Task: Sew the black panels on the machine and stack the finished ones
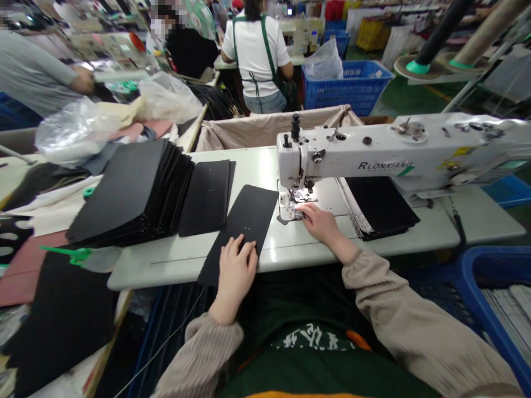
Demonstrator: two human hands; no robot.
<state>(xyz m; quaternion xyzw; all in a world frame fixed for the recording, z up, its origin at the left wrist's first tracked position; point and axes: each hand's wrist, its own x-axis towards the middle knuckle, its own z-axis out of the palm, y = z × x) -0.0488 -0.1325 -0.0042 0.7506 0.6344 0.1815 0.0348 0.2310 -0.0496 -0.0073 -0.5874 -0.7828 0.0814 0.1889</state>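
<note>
My left hand lies with spread fingers on a black flat panel, which sits at a slant on the sewing table and overhangs its front edge. At the sewing machine, my right hand reaches to the needle plate, just below the presser foot. Its fingers are pressed together; whatever they pinch is hidden. Left of the panel lie a couple of similar black panels, beside a thick stack of black panels. Under the machine arm rests a pile of black pieces with pale edges.
A side table at left bears clear plastic bags and black sheets. Blue crates stand at lower right and behind the table. A beige cloth-lined bin borders the table's back. Several people work beyond.
</note>
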